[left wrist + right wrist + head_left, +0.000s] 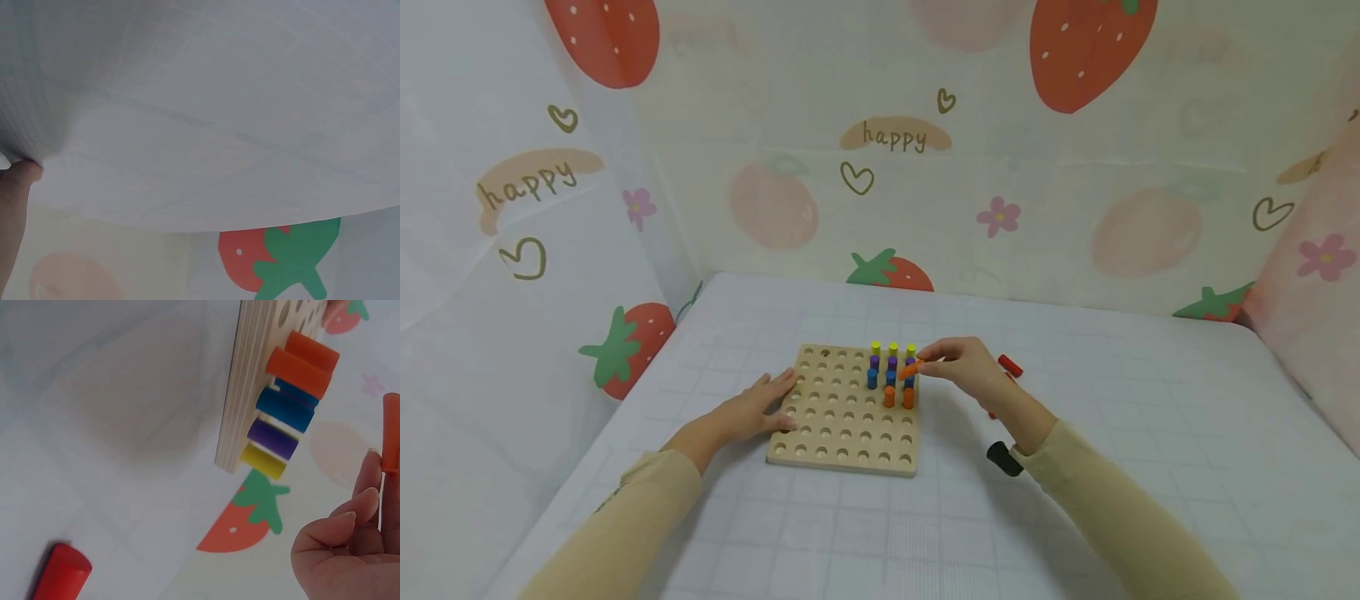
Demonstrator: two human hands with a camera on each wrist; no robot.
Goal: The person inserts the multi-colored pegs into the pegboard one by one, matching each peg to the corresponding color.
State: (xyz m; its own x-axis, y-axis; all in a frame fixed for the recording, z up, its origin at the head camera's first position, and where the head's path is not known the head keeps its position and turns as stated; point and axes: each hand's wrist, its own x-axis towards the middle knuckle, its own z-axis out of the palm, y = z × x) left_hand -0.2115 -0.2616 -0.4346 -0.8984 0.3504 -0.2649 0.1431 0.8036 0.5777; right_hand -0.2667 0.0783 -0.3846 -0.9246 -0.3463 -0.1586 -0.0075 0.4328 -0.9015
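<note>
A square wooden pegboard (833, 444) with rows of round holes lies on the table. My left hand (747, 412) rests along its left edge, fingers spread and thumb on the near side. Above the board's right side, my right hand (966, 367) pinches an orange peg (391, 431) by its end, holding it tilted. Beneath stand upright pegs in rows: yellow pegs (892, 348) farthest back, then purple pegs (892, 363), blue pegs (872, 379), and two orange pegs (889, 397) nearest me. The held peg hides part of the right-hand column.
Red pegs (1011, 365) lie on the table right of the board, partly behind my right wrist. A dark cylindrical object (1004, 459) lies by my right sleeve. Printed curtains with strawberries (891, 270) hang behind the table (820, 533) and at its sides.
</note>
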